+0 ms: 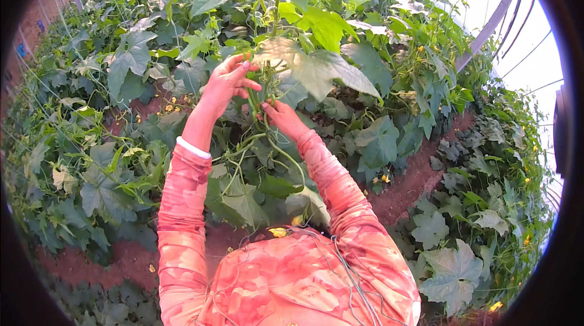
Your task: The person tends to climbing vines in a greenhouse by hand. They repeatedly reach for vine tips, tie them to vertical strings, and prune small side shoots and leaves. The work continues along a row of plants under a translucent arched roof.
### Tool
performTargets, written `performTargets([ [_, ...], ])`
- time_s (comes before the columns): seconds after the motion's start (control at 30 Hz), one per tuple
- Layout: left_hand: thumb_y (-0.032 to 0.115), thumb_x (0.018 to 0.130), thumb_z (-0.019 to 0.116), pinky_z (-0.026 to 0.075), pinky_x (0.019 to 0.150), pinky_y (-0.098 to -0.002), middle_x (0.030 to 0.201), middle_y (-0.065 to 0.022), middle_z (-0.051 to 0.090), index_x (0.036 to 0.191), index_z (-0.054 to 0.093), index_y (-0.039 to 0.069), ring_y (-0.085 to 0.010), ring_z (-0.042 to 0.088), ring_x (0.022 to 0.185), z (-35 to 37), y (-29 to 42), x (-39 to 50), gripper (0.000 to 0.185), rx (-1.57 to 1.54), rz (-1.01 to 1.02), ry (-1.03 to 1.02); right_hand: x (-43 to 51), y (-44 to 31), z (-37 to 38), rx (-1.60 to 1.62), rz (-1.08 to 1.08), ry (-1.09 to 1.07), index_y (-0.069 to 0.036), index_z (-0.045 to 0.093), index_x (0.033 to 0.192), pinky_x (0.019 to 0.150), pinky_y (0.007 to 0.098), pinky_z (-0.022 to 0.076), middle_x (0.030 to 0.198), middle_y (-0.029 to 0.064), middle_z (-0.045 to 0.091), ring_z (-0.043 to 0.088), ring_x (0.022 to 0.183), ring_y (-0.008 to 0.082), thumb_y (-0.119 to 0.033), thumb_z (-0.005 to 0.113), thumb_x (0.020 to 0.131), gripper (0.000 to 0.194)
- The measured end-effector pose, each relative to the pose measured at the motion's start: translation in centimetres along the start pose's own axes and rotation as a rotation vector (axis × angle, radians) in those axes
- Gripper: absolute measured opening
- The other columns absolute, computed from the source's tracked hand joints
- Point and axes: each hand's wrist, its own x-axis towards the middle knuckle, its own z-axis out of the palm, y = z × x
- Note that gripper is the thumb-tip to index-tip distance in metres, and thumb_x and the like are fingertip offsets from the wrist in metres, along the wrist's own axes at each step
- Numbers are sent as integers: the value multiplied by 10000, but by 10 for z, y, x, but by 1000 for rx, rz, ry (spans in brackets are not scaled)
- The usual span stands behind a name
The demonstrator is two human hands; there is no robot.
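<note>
A climbing vine with broad lobed leaves stands upright before me, its green stem (276,18) rising between and above my hands. My left hand (230,80) is raised on the left side of the stem. Its thumb and index finger are close together under a blurred bit of green, and I cannot tell whether they grip it. Lower down, my right hand (284,117) pinches a thinner vine stem (269,127) between thumb and fingers. A large pale leaf (315,68) hangs just above the right hand and hides part of the main stem. Curled tendrils surround the fingers.
Dense leafy vines (132,59) fill both sides, with hanging strings (175,29) among them. Reddish soil (410,184) shows between rows, with yellow flowers (171,104) low down. Grey cords (349,271) lie over my chest. A metal post (490,20) slants at the upper right.
</note>
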Motion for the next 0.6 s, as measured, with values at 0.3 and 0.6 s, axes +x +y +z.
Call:
performTargets([
  [0.3,201,1010,590,329,487,-207,660,64,489,1000,685,26,-30,381,511,1,-30,1,200,-126,145,158,27,18,-35,-187,-160,-106,4,582,1271,963,297,467,1153,85,677,607,1117,164,-351,591,1004,444],
  [0.6,193,978,637,310,502,-233,619,88,479,1022,726,5,-27,373,523,34,-16,-19,212,-104,110,250,39,100,-124,-680,59,-104,-137,643,1268,799,342,546,957,40,720,685,864,163,-183,650,917,354],
])
